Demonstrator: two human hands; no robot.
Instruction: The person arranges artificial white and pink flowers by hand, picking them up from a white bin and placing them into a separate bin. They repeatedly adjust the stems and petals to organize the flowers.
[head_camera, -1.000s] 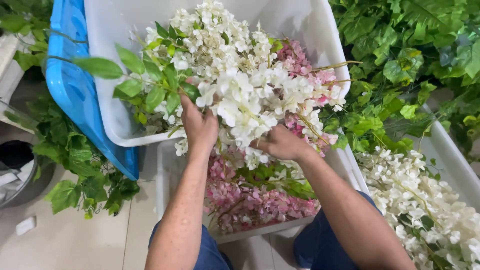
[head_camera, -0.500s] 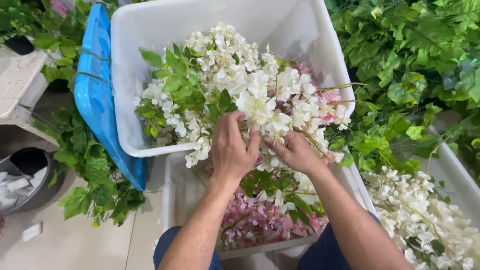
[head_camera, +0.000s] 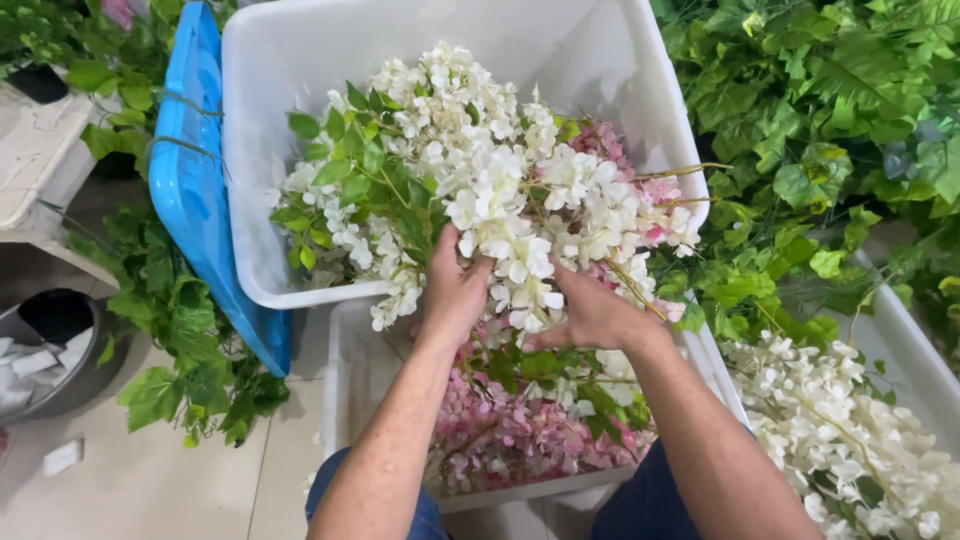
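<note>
White artificial blossom sprays with green leaves (head_camera: 490, 190) fill both bare hands: the left hand (head_camera: 455, 290) has its fingers curled shut around the stems from below, and the right hand (head_camera: 590, 315) pinches the stems just beside it, fingers closed on them. This bunch lies across the near rim of a large white plastic tub (head_camera: 300, 90). Under the bunch sits a second white tub (head_camera: 350, 380) holding pink blossom sprays (head_camera: 520, 435). Left of the large tub leans one blue plastic lid (head_camera: 195, 200). Right of it stands a third tub of white blossoms (head_camera: 850, 430), with leafy green vines (head_camera: 830, 130) behind.
</note>
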